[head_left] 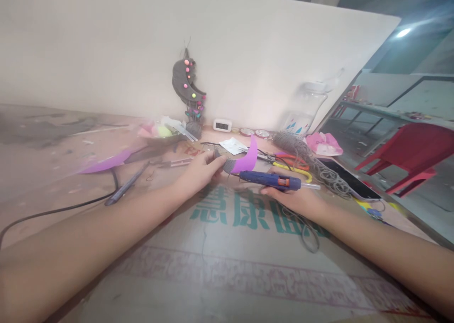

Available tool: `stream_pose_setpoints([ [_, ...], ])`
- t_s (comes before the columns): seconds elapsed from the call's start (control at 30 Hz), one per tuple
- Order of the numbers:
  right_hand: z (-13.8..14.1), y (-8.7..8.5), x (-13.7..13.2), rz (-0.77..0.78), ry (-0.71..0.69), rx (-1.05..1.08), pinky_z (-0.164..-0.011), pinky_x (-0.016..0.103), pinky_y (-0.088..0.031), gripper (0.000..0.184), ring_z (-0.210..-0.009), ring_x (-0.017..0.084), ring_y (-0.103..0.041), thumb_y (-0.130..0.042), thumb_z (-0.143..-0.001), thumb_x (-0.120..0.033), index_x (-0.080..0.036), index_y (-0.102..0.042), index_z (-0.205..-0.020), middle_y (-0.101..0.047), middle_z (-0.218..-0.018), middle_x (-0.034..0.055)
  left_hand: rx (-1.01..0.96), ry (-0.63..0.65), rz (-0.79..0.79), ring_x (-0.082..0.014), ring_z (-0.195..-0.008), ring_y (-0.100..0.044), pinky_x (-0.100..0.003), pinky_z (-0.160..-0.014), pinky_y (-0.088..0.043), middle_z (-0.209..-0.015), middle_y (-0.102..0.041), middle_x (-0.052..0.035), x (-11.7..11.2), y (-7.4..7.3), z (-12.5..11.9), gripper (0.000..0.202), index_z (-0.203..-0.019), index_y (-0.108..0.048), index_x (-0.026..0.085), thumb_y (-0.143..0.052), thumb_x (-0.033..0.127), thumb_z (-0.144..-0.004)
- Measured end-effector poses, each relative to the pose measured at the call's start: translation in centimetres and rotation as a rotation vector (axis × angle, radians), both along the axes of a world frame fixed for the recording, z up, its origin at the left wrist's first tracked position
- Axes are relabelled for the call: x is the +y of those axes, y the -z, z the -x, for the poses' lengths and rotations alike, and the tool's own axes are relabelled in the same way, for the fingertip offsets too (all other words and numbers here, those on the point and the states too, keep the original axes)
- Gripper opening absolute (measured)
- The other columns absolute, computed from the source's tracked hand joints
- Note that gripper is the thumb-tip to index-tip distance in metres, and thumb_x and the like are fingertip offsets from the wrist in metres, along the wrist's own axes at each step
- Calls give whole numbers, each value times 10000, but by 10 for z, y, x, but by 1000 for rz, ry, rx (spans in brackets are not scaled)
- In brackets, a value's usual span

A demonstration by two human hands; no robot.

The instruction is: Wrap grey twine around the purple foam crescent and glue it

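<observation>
My left hand [202, 171] grips a purple crescent-shaped piece [244, 161] whose near end is wrapped in grey yarn. My right hand [294, 196] is closed round a blue hot glue gun [271, 179], held level with its nozzle pointing left at the wrapped part of the crescent. A clear glue stick pokes out of the gun's back end. Both hands work over a sheet of cardboard [227, 257] printed with green characters.
A finished grey crescent with coloured beads [186, 84] stands against the wall. Nearby lie a skein of grey yarn [312, 160], orange and yellow-handled tools [292, 164], a phone [349, 178], a pink bag [324, 143], a purple offcut [106, 162], a black cable [53, 212] and a red plastic chair [411, 152].
</observation>
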State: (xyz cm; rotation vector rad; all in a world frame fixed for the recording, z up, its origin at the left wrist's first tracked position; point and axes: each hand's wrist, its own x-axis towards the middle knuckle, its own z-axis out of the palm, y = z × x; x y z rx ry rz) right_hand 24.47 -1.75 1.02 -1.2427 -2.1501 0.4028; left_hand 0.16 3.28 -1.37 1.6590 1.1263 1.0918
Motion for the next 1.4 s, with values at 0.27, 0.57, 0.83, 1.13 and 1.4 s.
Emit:
stream_pose_setpoints([
  [0.27,0,1,0,14,30,-16,-563,270,-435,274,-608,156,-535,-658,-758,-445,-204,-544,-698,-572,-639,-3,15,-5,-16,-100,-535,-498,-225,-516,-372,-594,-518,35,-4,-3,-1,348,-662,-463,182,-523,485,-824],
  [0.57,2,-1,-3,22,34,-20,-555,259,-419,296,-601,150,-521,-653,-761,-470,-201,-550,-691,-571,-628,-1,34,7,-29,-101,-561,-495,-225,-530,-373,-611,-504,36,-6,-6,-1,339,-671,-464,181,-515,473,-834],
  [0.83,1,0,-2,3,31,-33,-550,251,-411,297,-593,141,-505,-655,-763,-458,-194,-544,-684,-555,-620,-11,35,1,-42,-100,-546,-485,-228,-524,-366,-594,-501,38,-6,-5,-1,341,-653,-448,183,-522,468,-827],
  [1.13,1,0,-2,5,49,-26,-555,267,-431,296,-604,157,-536,-652,-762,-472,-204,-547,-689,-585,-633,1,29,5,-26,-98,-544,-486,-226,-528,-367,-596,-503,38,-6,-6,0,330,-659,-460,183,-522,460,-827],
  [1.4,-2,5,1,3,60,-17,-563,272,-442,304,-593,156,-547,-663,-752,-484,-208,-548,-698,-583,-634,-3,53,1,-56,-104,-559,-492,-231,-541,-368,-594,-506,36,-4,-6,0,335,-651,-460,181,-517,459,-831],
])
